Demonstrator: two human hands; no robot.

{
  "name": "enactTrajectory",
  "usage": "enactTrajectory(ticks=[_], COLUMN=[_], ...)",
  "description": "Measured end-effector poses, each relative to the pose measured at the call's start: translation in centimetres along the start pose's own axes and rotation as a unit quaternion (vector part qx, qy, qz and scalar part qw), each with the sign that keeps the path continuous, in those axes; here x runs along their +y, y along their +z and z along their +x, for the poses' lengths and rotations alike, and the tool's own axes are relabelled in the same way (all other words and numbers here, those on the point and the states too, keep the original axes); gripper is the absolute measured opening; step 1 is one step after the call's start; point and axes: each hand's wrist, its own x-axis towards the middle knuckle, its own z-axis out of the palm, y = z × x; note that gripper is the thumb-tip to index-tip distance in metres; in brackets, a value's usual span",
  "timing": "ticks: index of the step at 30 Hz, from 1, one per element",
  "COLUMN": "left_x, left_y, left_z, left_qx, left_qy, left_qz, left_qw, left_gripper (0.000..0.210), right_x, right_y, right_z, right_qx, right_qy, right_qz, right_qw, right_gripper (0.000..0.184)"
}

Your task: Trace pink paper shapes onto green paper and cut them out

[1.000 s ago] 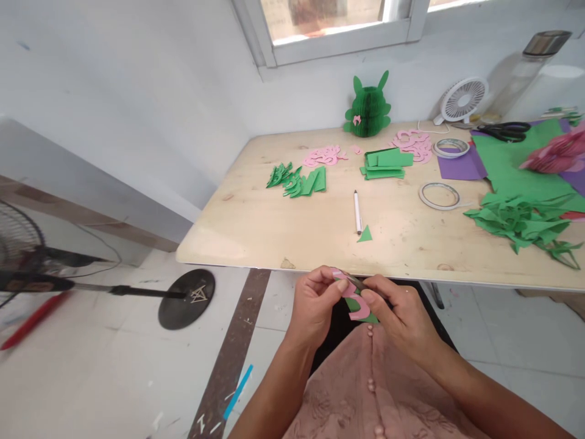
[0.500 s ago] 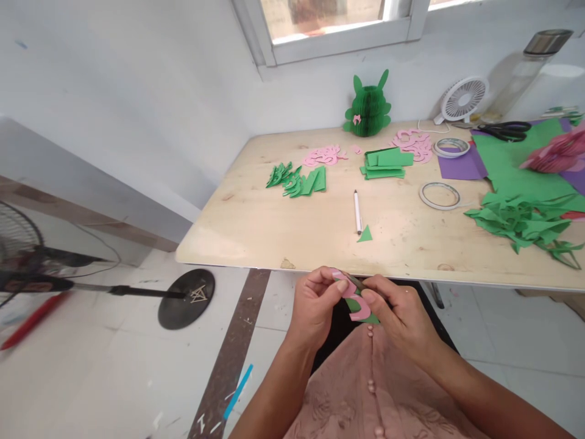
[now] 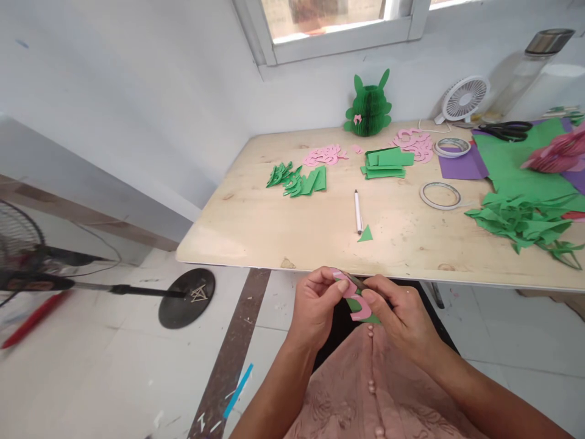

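Just in front of the table edge, my left hand [image 3: 315, 305] pinches a curved pink paper cutout [image 3: 363, 310] laid over a piece of green paper [image 3: 375, 319]. The thumb presses on the pink piece. My right hand [image 3: 395, 308] is closed beside it, thumb and forefinger together around a thin dark tool [image 3: 355, 281] that points toward the left hand. Fingers hide most of this tool, so its kind does not show. On the table beyond lie a white pen [image 3: 358, 212] and a small green paper triangle [image 3: 365, 234].
Green cutouts [image 3: 292, 182], pink cutouts [image 3: 325, 155] and green strips [image 3: 388, 163] lie on the table [image 3: 256, 238]. A green honeycomb paper figure [image 3: 369, 111] stands behind. Rightward are tape rolls [image 3: 426, 198], scissors [image 3: 507, 130], green scraps [image 3: 521, 222] and a small fan [image 3: 465, 99].
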Motion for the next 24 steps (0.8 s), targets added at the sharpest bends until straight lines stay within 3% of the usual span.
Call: enactTrajectory(ticks=[10, 24], left_x=[0.06, 0.22], left_y=[-0.09, -0.42], left_z=[-0.01, 0.49], left_qx=[-0.006, -0.021], left_qy=[0.001, -0.021], left_qz=[0.013, 0.047], left_qw=[1.0, 0.998], left_gripper=[0.018, 0.018], right_x=[0.28, 0.08], right_y=[0.0, -0.73], right_z=[0.07, 0.46], right_qx=[0.005, 0.028], right_qy=[0.001, 0.098], right_qz=[-0.006, 0.147], right_qw=[1.0, 0.984], right_gripper=[0.034, 0.041])
